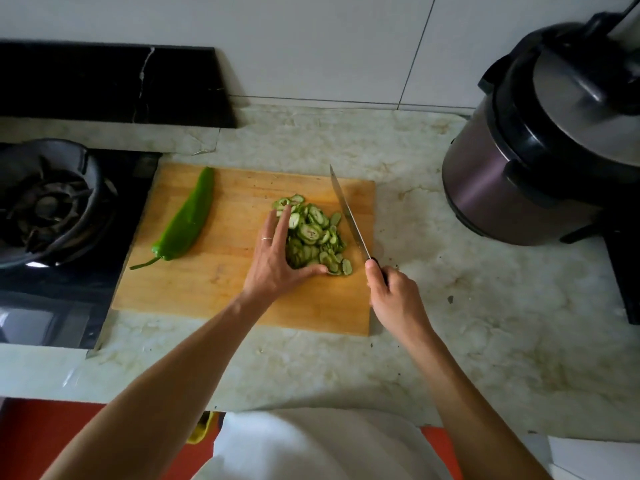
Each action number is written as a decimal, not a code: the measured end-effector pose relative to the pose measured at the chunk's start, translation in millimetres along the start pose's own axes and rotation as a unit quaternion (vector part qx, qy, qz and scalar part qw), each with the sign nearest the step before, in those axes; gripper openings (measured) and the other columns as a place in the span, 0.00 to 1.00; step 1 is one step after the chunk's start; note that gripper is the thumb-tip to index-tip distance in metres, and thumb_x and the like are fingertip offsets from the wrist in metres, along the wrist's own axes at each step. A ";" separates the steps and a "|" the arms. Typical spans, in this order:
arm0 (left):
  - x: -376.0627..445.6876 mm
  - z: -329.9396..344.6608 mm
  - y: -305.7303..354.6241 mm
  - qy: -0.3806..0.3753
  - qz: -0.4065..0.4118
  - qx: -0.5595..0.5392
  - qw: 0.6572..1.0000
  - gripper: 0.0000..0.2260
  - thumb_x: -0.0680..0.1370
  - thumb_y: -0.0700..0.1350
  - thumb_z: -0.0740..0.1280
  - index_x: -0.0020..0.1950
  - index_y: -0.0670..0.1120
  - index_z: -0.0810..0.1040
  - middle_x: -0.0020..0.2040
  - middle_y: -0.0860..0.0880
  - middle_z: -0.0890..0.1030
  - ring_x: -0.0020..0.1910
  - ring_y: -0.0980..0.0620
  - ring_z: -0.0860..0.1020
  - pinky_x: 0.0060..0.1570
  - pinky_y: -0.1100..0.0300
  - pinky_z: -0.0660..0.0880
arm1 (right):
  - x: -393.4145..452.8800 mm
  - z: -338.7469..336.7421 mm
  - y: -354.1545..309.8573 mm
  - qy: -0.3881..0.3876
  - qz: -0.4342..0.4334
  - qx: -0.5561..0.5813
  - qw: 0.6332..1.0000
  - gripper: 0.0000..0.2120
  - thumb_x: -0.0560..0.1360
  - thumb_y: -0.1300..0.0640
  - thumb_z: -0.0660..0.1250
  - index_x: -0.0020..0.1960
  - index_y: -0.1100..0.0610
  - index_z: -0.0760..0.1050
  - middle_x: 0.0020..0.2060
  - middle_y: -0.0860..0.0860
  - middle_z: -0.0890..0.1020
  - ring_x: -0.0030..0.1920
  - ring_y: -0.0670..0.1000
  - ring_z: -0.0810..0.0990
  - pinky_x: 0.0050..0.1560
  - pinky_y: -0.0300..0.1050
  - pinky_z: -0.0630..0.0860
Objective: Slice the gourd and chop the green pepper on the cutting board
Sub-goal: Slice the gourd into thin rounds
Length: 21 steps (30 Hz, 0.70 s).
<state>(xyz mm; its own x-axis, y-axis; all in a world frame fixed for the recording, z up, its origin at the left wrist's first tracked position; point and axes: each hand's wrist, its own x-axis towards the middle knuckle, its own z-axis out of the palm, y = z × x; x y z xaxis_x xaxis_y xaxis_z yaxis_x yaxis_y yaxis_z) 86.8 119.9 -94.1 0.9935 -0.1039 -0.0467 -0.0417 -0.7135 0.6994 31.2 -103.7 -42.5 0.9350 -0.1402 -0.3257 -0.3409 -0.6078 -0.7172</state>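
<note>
Wooden cutting board (214, 282) lies flat on the marbled counter (467, 306), between the gas burner (48, 202) on one side and the pressure cooker (547, 140) on the other.

Gourd status: judged complete or nearly so. The gourd slices (313, 237) lie in one overlapping heap on the right half of the board. No uncut length of gourd is visible, though any remnant under the heap or the palm cannot be ruled out.

Pepper status: not started. The green pepper (185, 221) lies whole on the left half of the board, stem end toward the person, well apart from the heap and untouched by either hand.

Hand states:
- Left hand (277, 254): fingers straight and spread, laid against the left flank of the heap, with the thumb reaching along its near edge. It grips nothing.
- Right hand (391, 292): fingers curled round the handle of the knife (348, 213). The blade runs along the right side of the heap, tip pointing away from the person.

Assessment: hand and blade bracket the heap from opposite sides, consistent with gathering the slices. Roughly half the task appears done.

Remaining work:
1. Clear or consolidate the slices to free board space.
2. Bring the pepper to the cutting area.
3. Chop the pepper.
</note>
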 end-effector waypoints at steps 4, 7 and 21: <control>-7.8 -9.5 3.6 0.090 -0.095 -0.097 0.987 0.40 0.74 0.73 0.56 0.81 0.59 0.50 0.82 0.47 0.49 0.80 0.48 0.49 0.74 0.45 0.54 | 9.9 0.2 -10.0 0.000 0.012 -0.015 1.000 0.24 0.82 0.40 0.54 0.36 0.55 0.71 0.30 0.52 0.78 0.31 0.50 0.77 0.31 0.45 0.70; 17.9 -14.8 1.1 0.090 -0.105 -0.077 0.987 0.36 0.77 0.71 0.52 0.80 0.53 0.58 0.80 0.45 0.58 0.79 0.46 0.56 0.76 0.43 0.57 | 15.4 2.8 -18.3 -0.028 0.003 -0.035 0.999 0.25 0.82 0.39 0.54 0.36 0.56 0.71 0.28 0.51 0.76 0.29 0.50 0.76 0.27 0.44 0.66; 35.2 -29.4 10.7 0.084 -0.079 -0.137 0.984 0.29 0.79 0.65 0.57 0.72 0.48 0.74 0.73 0.47 0.73 0.71 0.50 0.70 0.68 0.51 0.68 | 21.1 -8.0 -11.1 -0.009 0.010 -0.016 1.000 0.26 0.82 0.39 0.55 0.38 0.59 0.75 0.33 0.54 0.80 0.35 0.53 0.79 0.36 0.49 0.72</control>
<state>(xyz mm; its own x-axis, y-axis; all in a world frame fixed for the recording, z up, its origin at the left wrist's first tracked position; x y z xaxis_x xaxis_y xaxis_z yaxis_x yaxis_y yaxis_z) 124.4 128.9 -67.2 0.9899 0.1251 -0.0672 0.1211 -0.4962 0.8597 55.5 -106.2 -36.4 0.9260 -0.1391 -0.3508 -0.3561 -0.6301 -0.6901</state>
